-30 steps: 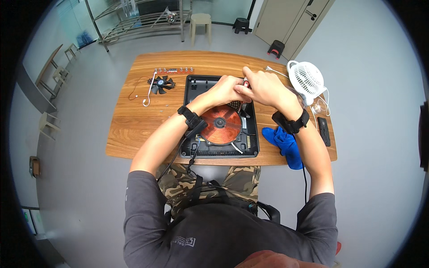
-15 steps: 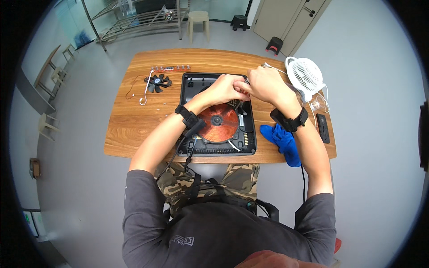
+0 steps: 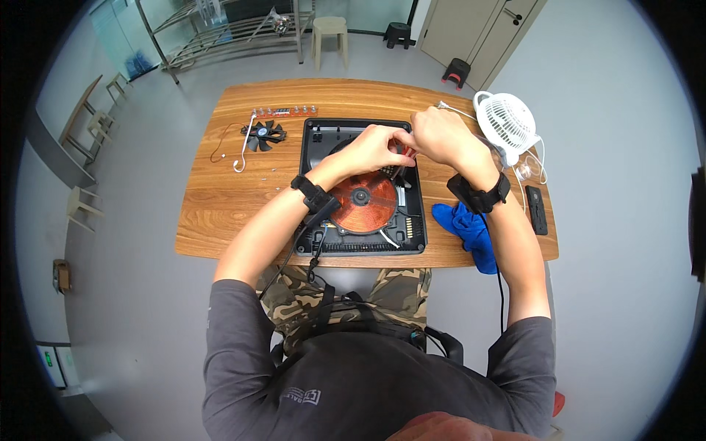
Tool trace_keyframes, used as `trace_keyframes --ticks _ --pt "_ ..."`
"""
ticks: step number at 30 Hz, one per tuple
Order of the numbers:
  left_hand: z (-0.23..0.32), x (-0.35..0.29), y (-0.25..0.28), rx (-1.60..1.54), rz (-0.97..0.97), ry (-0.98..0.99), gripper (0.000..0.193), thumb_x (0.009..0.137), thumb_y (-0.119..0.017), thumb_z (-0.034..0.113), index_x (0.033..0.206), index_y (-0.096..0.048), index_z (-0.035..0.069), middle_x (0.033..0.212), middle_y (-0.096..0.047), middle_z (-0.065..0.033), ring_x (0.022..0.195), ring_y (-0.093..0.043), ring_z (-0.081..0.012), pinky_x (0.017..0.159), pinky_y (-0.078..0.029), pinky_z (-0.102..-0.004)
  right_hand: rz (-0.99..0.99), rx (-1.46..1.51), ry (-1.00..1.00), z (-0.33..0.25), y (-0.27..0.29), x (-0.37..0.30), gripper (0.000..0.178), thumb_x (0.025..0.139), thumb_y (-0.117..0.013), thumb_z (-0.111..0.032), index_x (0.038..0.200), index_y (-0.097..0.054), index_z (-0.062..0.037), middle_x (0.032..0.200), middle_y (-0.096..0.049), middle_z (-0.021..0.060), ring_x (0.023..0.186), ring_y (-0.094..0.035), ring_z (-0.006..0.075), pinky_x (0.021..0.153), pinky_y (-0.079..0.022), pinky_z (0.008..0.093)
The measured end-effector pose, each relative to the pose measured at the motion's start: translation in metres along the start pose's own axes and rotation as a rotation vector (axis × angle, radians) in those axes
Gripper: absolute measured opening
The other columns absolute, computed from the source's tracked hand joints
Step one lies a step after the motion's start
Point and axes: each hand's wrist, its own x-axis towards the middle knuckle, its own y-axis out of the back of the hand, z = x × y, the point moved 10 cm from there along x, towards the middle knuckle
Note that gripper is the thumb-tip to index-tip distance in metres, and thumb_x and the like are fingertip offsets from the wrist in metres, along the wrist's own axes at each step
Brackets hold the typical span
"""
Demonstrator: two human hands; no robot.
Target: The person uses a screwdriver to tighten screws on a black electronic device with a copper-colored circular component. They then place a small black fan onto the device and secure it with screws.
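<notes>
An opened induction cooker lies on the table, its black housing holding a round copper coil. Both hands meet above the far right corner of this housing. My left hand is closed, thumb and fingers pinched against a small red thing whose kind I cannot make out. Beside it my right hand is closed, knuckles up, and whatever its fingers grip is hidden beneath. The parts under both hands are mostly covered. A white wire sticks out at the coil's near edge.
Left of the housing lie a black cooling fan, a red circuit board strip and a white cable. On the right are a blue cloth, a white desk fan and a narrow black object. Several tiny pieces lie near the cooling fan.
My fingers have shifted slightly apart, and a red thing now shows between the hands. The whole view has moved a little.
</notes>
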Motion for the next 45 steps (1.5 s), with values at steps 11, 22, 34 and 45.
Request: trace_keyframes --ticks 11,22,34,45 --pt "-0.024 -0.002 0.005 -0.049 -0.098 0.119 0.022 0.093 -0.076 0.012 0.112 -0.076 0.001 0.098 -0.076 -0.0028 0.086 -0.064 -0.0065 0.082 -0.053 -0.0277 0.050 0.111 0.095 0.000 0.013 -0.009 0.043 0.094 -0.069 -0.041 0.100 -0.057 -0.0001 0.079 -0.070 0.0234 0.083 -0.069 0.0453 0.072 -0.055 0.0534" --pt "-0.007 0.003 0.006 0.040 0.037 0.038 0.025 0.085 -0.083 0.016 0.106 -0.077 0.005 0.088 -0.076 -0.0042 0.075 -0.061 -0.0083 0.073 -0.051 -0.0289 0.080 0.057 0.017 0.005 0.012 -0.005 0.055 0.095 -0.065 -0.055 0.100 -0.063 -0.0001 0.085 -0.074 0.0202 0.088 -0.071 0.0417 0.076 -0.056 0.0509" --pt "-0.002 0.003 0.004 0.044 -0.072 -0.005 0.019 0.091 -0.076 0.012 0.108 -0.073 0.003 0.087 -0.073 -0.0041 0.079 -0.065 -0.0094 0.073 -0.053 -0.0295 0.030 0.051 0.033 0.005 0.001 0.010 0.051 0.094 -0.067 -0.051 0.090 -0.070 -0.0001 0.081 -0.072 0.0228 0.082 -0.071 0.0432 0.076 -0.056 0.0504" --pt "-0.010 0.002 0.003 0.022 -0.115 0.054 0.021 0.090 -0.076 0.014 0.107 -0.073 0.001 0.093 -0.078 -0.0065 0.085 -0.071 -0.0128 0.078 -0.056 -0.0317 -0.031 0.194 0.069 0.002 0.006 -0.002 0.051 0.089 -0.072 -0.048 0.098 -0.066 0.0023 0.087 -0.072 0.0266 0.089 -0.070 0.0456 0.079 -0.055 0.0523"
